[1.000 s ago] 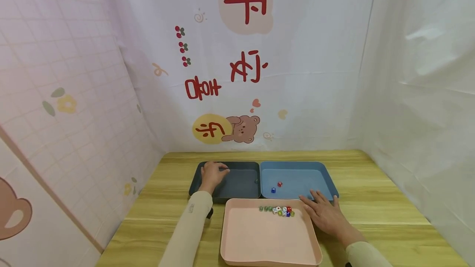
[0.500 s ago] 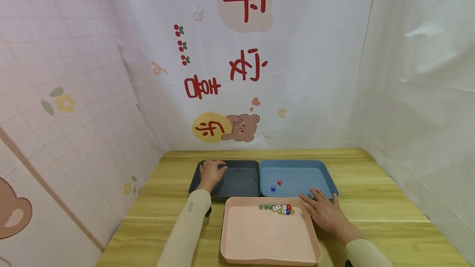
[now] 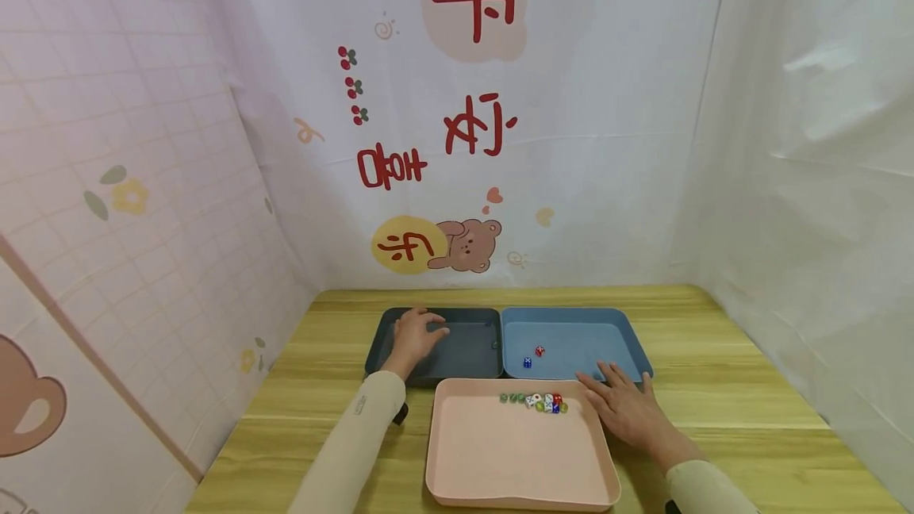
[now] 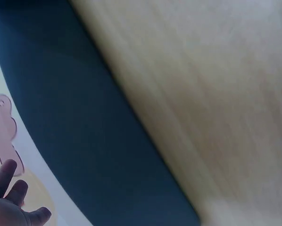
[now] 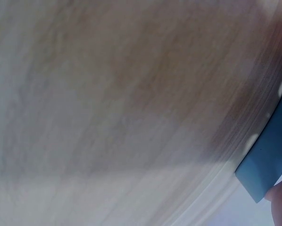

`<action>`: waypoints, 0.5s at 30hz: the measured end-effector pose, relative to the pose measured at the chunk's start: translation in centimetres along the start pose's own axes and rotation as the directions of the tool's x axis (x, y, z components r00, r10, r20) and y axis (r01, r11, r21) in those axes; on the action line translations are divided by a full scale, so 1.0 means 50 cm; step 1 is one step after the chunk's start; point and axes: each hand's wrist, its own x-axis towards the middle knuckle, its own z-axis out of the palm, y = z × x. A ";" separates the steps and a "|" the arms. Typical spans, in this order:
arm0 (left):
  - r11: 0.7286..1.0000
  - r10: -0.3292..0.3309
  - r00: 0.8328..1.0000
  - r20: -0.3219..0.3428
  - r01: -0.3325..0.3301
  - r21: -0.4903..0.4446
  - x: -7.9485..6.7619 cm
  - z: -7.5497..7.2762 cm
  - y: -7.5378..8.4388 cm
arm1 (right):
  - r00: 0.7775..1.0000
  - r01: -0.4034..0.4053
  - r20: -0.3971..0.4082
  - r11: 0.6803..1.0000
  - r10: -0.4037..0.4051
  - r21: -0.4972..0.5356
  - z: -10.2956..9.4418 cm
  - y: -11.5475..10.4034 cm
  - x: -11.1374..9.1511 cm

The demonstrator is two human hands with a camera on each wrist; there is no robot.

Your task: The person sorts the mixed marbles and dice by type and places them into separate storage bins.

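The left hand hovers over the dark tray's left part, its grip released, thumb and fingers apart around nothing visible. A small green piece lies by that tray's right wall. The right hand, fingers extended and grasping nothing visible, lies at the blue tray's near right corner; red die and blue die sit left inside. Nearer, the pink tray holds green beads and dice far right. Such small pieces likely want a low, light fingertip pinch, trays unjostled.
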 end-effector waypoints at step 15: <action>0.993 0.093 0.993 0.077 -0.087 -0.075 -0.034 0.016 0.021 | 1.000 0.004 -0.010 1.000 -0.004 -0.001 0.000 0.000 -0.001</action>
